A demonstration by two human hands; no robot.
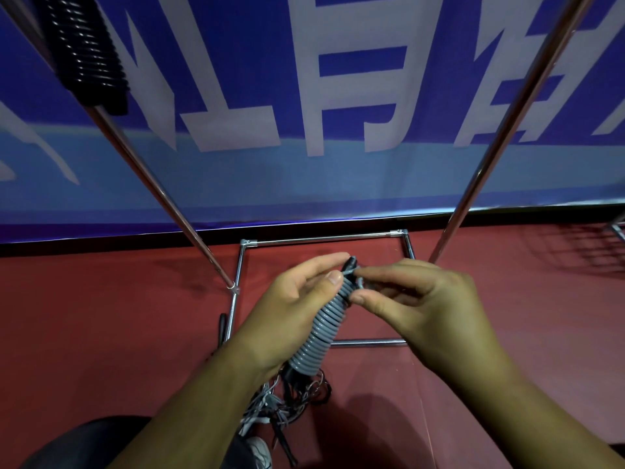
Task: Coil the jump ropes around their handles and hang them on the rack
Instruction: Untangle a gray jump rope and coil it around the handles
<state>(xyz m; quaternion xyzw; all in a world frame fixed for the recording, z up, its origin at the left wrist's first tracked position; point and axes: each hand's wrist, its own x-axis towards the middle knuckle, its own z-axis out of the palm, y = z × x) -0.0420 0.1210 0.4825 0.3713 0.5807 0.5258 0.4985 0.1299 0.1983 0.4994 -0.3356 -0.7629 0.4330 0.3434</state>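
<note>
A grey jump rope (323, 328) is wound in tight coils around its black handles, whose tip shows at the top. My left hand (291, 309) holds the coiled bundle from the left, thumb near the top turns. My right hand (416, 296) pinches the rope's end at the top of the coil. A black coiled rope (89, 52) hangs at the upper left on the metal rack (162, 191). The rack's right upright (500, 130) rises on the right and its base frame (324, 239) lies on the floor under my hands.
A tangle of loose ropes and handles (287, 401) lies on the red floor (118, 316) below my hands. A blue banner with white characters (321, 96) covers the wall behind the rack. A shoe (260, 451) shows at the bottom.
</note>
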